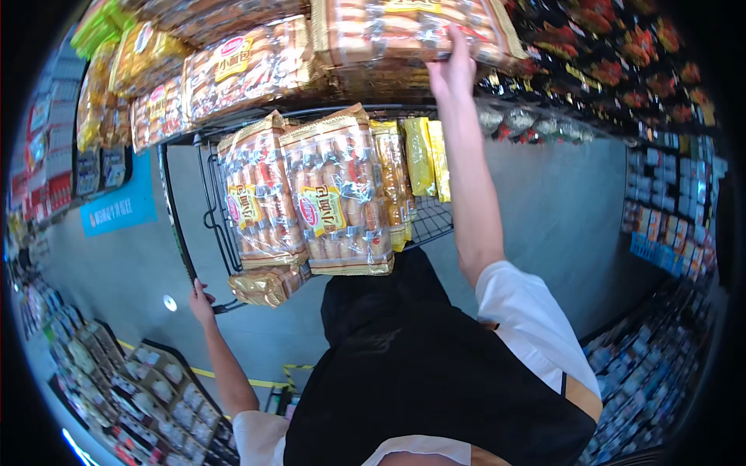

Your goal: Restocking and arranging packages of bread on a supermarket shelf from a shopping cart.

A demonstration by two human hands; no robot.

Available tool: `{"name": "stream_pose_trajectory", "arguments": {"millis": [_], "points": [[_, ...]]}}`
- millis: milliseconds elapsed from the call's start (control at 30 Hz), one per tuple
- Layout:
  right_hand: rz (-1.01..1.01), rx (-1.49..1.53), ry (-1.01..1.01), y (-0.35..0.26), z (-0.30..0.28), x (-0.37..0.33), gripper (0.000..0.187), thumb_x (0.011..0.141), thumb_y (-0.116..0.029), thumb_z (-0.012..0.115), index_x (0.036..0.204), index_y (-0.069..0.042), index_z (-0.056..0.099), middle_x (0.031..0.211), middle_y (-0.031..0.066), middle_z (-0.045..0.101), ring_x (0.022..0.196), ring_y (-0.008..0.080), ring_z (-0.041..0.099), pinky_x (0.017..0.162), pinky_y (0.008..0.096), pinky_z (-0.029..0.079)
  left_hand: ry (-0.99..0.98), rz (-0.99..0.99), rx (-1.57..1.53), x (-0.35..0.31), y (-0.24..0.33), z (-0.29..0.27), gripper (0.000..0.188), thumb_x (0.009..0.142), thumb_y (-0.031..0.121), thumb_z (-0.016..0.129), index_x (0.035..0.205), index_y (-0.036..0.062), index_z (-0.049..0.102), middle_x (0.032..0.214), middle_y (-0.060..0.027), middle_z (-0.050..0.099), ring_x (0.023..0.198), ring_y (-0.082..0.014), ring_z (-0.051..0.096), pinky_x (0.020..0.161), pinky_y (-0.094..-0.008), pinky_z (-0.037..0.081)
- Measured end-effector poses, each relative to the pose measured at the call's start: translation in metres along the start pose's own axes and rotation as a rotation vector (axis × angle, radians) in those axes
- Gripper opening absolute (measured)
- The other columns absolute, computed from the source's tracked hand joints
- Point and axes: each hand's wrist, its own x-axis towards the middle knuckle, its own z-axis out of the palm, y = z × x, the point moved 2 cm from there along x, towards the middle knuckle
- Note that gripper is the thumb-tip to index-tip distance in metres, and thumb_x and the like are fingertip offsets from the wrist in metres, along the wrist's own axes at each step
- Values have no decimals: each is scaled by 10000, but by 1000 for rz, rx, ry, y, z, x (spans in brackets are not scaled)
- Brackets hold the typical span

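Observation:
My right hand (453,71) reaches up to the shelf, its fingers on the front edge of a clear bag of small bread rolls (388,35). My left hand (202,301) is closed around the dark side bar (177,225) of a wire cart. In the cart, two large bags of bread rolls, one on the left (260,194) and one in the middle (334,194), lean side by side. A smaller brown-gold pack (268,286) lies at their near side. To their right are a yellow-labelled pack (391,171) and narrow yellow packs (420,155).
More bread bags (249,66) fill the shelf at the far left. Dark packages with red pictures (598,46) are stacked at the far right. Side shelves of goods (672,210) stand to the right, and display racks (163,396) at the lower left. A blue sign (120,198) is left of the cart.

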Motion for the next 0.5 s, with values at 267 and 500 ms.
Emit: {"name": "stream_pose_trajectory", "arguments": {"millis": [267,500], "points": [[34,49,1,-34,-56,-44,230,798,-101,637,1017,-52,585,953,58,624,887,189,612,794,346,509,-1,-40,-27,-6,-1,0,534,930,537,477,816,31,606,494,-16,474,458,-94,449,475,-241,339],[190,-302,-16,-111,-194,-100,486,811,-182,618,1246,-8,488,1132,113,599,1028,216,597,883,349,493,13,-18,-24,-5,1,-1,535,932,530,481,815,22,605,489,-10,461,450,-93,440,466,-241,328]]}}
